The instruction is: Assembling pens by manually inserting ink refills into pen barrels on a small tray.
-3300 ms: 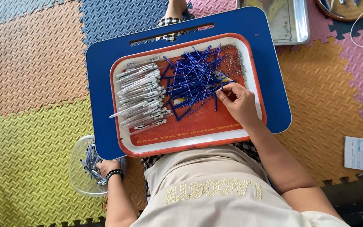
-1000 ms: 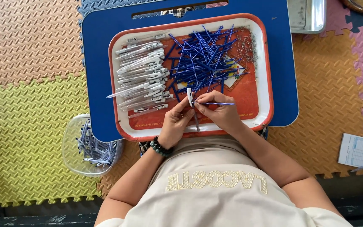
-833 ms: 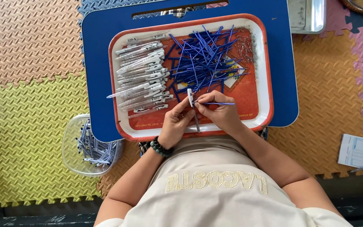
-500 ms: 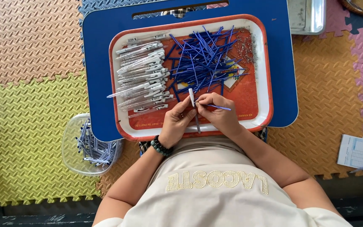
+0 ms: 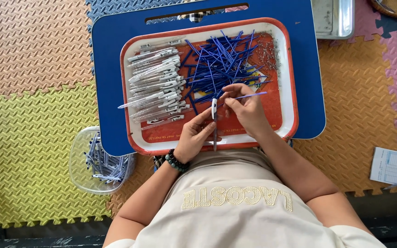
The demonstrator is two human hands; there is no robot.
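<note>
My left hand (image 5: 197, 137) grips a clear pen barrel with a white clip (image 5: 214, 110), held upright over the near part of a red tray with a white rim (image 5: 291, 82). My right hand (image 5: 244, 106) pinches a thin blue refill (image 5: 253, 95) that points to the right. The two hands almost touch. Behind them on the tray lies a heap of blue refills (image 5: 219, 64). To the left of that heap is a row of clear pen barrels with white clips (image 5: 157, 87).
The tray rests on a blue lap table (image 5: 109, 92) over coloured foam floor mats. A clear plastic tub (image 5: 98, 161) with several assembled pens sits at my left on the floor. A metal tray (image 5: 334, 18) is at the far right, papers (image 5: 396, 165) at the right.
My left hand came up from the tub on the floor to the tray. Both hands now meet over the tray, and the refill has swung slightly upward to the right.
</note>
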